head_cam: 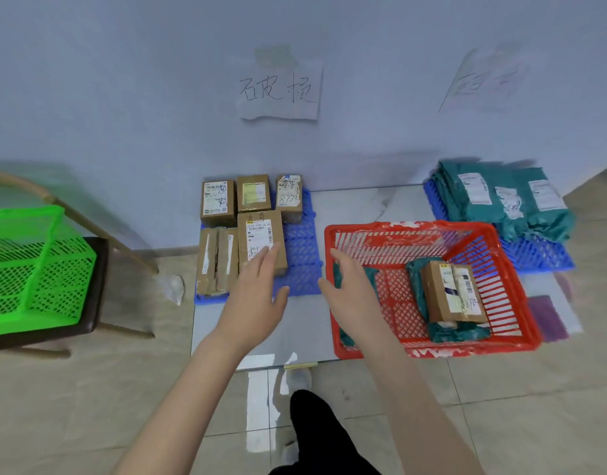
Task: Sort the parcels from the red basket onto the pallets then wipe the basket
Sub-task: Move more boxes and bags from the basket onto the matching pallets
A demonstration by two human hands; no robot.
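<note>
Parcels remain in the red plastic mesh basket [501, 241] on the floor — a brown cardboard box [446, 293] lying on teal plastic mailer bags [459, 332]. Left hand [257, 296] hovers open, empty, over the left blue plastic pallet [302, 248] beside its brown boxes [240, 214]. Right hand [353, 296], fingers spread, empty, reaches over the basket's near-left corner. Teal mailers [507, 200] pile on the right blue pallet [538, 255].

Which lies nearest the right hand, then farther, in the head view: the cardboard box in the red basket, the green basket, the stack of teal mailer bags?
1. Cardboard box, just right, inside the basket.
2. Teal mailer bags, far right, on a blue pallet.
3. Green basket, far left.
</note>
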